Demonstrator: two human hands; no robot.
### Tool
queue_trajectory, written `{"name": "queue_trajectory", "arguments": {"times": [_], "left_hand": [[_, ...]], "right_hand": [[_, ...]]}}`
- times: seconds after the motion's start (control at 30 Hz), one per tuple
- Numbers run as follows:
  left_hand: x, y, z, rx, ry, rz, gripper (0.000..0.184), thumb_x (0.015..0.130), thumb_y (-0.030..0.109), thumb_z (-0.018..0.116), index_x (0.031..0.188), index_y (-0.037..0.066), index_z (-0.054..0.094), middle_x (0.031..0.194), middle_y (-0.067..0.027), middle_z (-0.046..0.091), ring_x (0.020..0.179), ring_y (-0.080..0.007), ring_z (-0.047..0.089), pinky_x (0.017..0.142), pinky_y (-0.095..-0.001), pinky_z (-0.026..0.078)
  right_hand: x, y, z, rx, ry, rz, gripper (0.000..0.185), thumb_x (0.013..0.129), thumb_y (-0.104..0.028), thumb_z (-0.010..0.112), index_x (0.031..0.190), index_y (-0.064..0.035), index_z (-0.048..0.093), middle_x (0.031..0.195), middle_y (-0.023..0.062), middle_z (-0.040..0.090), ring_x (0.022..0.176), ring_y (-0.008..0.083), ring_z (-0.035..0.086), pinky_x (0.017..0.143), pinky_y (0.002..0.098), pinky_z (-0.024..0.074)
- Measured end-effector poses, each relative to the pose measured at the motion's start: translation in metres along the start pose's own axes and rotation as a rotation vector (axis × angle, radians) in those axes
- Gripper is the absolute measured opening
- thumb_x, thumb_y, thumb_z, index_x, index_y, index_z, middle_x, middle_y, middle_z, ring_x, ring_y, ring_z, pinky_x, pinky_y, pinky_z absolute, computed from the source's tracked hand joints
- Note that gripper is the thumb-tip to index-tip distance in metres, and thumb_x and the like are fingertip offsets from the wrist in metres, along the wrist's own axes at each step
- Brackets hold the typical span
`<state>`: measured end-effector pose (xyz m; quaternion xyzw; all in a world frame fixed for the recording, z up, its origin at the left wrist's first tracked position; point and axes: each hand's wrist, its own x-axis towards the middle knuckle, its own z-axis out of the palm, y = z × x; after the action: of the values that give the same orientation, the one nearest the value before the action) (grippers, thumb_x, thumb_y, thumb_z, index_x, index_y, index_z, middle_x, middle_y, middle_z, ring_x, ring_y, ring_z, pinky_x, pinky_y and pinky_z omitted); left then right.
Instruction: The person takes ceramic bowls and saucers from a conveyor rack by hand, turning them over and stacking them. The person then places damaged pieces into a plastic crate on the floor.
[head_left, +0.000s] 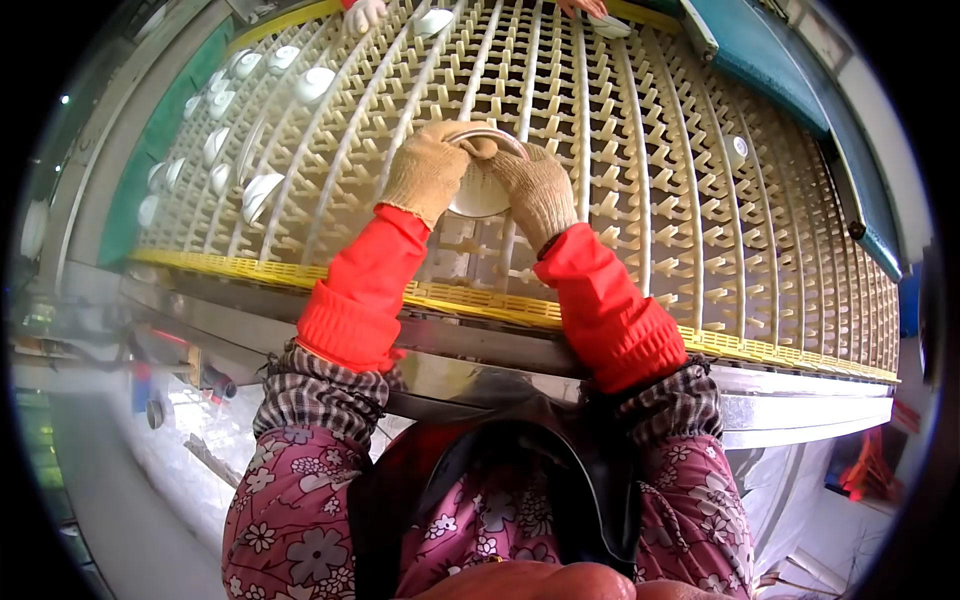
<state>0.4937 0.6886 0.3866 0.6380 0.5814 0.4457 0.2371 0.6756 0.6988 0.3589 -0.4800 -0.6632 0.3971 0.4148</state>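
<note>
The dish (481, 198) is pale, gloves (430, 172) tan, oversleeves (363, 290) red, flowered sleeves (296, 515) purple, the rack (641, 200) cream, its edging (480, 302) yellow

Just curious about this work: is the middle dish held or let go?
Held: left hand and right hand grip the dish from both sides.

Gloved hands (428, 172) (540, 190) hold a dish (480, 196) over pegged rails (638, 155)

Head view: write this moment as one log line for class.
left hand: holding dish; right hand: holding dish; below: pegged belt; belt's left: white dishes
</note>
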Motion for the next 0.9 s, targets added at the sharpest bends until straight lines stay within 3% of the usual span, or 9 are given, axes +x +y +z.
{"name": "queue_trajectory", "arguments": {"times": [0.07,0.17,0.23,0.4,0.5,0.57,0.73,0.77,0.9], "left_hand": [[-0.002,0.008,0.002,-0.006,0.085,0.002,0.032,0.097,0.007,0.066,0.122,0.009,0.086,0.112,-0.0102,0.086,0.100,-0.0194,0.076,0.091,-0.0333,0.057],[0.002,-0.007,0.009,0.024,0.146,-0.009,0.032,0.098,0.009,0.064,0.120,0.008,0.087,0.109,-0.0111,0.085,0.098,-0.0206,0.076,0.091,-0.0340,0.057],[0.004,-0.008,0.010,0.063,0.162,0.012,0.033,0.096,0.010,0.065,0.120,0.009,0.087,0.107,-0.0111,0.085,0.098,-0.0220,0.077,0.090,-0.0348,0.058],[-0.001,0.012,0.009,0.034,0.181,-0.037,0.032,0.094,0.012,0.068,0.120,0.011,0.087,0.106,-0.0134,0.084,0.098,-0.0279,0.078,0.088,-0.0392,0.059],[0.001,0.010,0.007,0.132,0.187,-0.028,0.032,0.094,0.014,0.069,0.120,0.012,0.087,0.107,-0.0163,0.083,0.100,-0.0330,0.078,0.088,-0.0420,0.058],[-0.001,0.016,0.004,0.145,0.170,-0.029,0.031,0.094,0.015,0.070,0.120,0.012,0.086,0.108,-0.0182,0.082,0.102,-0.0368,0.077,0.088,-0.0438,0.058],[0.004,0.002,0.007,0.235,0.151,-0.140,0.030,0.091,0.014,0.077,0.119,0.011,0.087,0.110,-0.0161,0.085,0.098,-0.0302,0.081,0.090,-0.0411,0.063],[0.006,-0.001,0.009,0.284,0.145,-0.167,0.030,0.091,0.013,0.077,0.120,0.010,0.087,0.110,-0.0160,0.085,0.098,-0.0300,0.081,0.090,-0.0408,0.063],[-0.008,-0.020,0.012,-0.012,0.137,-0.247,0.034,0.089,0.008,0.075,0.121,0.008,0.086,0.108,-0.0153,0.085,0.096,-0.0279,0.080,0.090,-0.0392,0.063]], "right_hand": [[0.005,0.016,0.009,-0.430,0.072,-0.274,0.031,0.104,-0.033,0.075,0.124,-0.0109,0.081,0.108,0.0145,0.081,0.100,0.0322,0.077,0.083,0.0407,0.0599],[-0.001,0.009,0.014,-0.526,0.139,-0.340,0.023,0.106,-0.021,0.067,0.123,-0.0118,0.081,0.113,0.0153,0.080,0.105,0.0368,0.077,0.086,0.0428,0.0618],[-0.005,-0.014,0.009,-0.333,0.081,-0.147,0.023,0.106,-0.018,0.066,0.122,-0.0127,0.081,0.117,0.0150,0.080,0.107,0.0362,0.077,0.088,0.0434,0.0624],[0.004,-0.005,0.013,-0.116,0.111,-0.056,0.040,0.101,-0.045,0.073,0.104,-0.0069,0.084,0.095,0.0198,0.081,0.088,0.0403,0.077,0.079,0.0497,0.0583],[-0.004,-0.032,0.007,-0.044,0.090,0.008,0.037,0.105,-0.042,0.069,0.100,-0.0077,0.084,0.097,0.0191,0.081,0.088,0.0401,0.077,0.079,0.0501,0.0593],[0.000,-0.012,0.009,-0.352,0.148,-0.324,0.036,0.107,-0.038,0.066,0.098,-0.0084,0.083,0.099,0.0182,0.081,0.090,0.0400,0.077,0.080,0.0503,0.0600],[-0.006,-0.021,0.008,-0.315,-0.038,-0.123,0.022,0.098,-0.014,0.075,0.118,-0.0076,0.081,0.118,0.0162,0.080,0.106,0.0350,0.077,0.092,0.0420,0.0628],[-0.002,0.005,0.013,-0.438,-0.058,-0.249,0.022,0.097,-0.014,0.075,0.118,-0.0075,0.081,0.118,0.0161,0.079,0.105,0.0353,0.077,0.092,0.0409,0.0629],[-0.004,0.046,0.037,0.241,-0.093,-0.062,0.036,0.102,-0.014,0.072,0.137,-0.0060,0.071,0.115,0.0149,0.079,0.103,0.0298,0.079,0.084,0.0417,0.0657]]}}
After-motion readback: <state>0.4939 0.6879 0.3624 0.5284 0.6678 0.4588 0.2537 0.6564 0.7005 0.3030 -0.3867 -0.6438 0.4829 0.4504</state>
